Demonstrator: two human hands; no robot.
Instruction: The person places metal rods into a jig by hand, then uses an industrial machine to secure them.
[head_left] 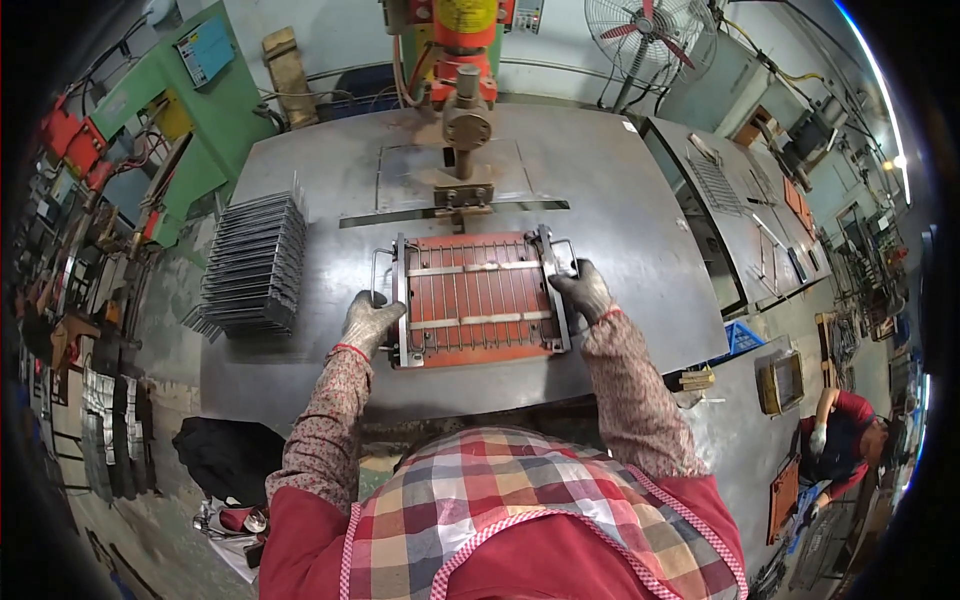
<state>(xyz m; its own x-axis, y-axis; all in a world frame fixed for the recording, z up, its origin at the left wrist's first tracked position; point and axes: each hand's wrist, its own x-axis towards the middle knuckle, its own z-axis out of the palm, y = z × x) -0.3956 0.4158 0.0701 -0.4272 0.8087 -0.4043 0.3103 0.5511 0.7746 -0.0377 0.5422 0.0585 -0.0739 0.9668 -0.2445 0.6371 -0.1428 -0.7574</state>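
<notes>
In front of me on the metal table lies a red-brown board fixture (440, 357) with steel side bars and a wire loop handle at each side. A wire grid (480, 295) of thin rods with two flat crossbars rests on it, between the side bars. My left hand (372, 322), in a grey glove, is closed on the fixture's left edge below the loop handle. My right hand (585, 290), gloved too, grips the right side by its handle, fingers partly hidden. Just beyond the fixture's far edge stands the machine's vertical metal head (464, 190).
A tall stack of wire racks (252, 262) stands on the table (620, 190) at the left. A slot crosses the table beneath the machine head. To the right, a side table (735, 225) carries wire parts. A co-worker (845, 440) is at the lower right; a fan (650, 35) stands behind.
</notes>
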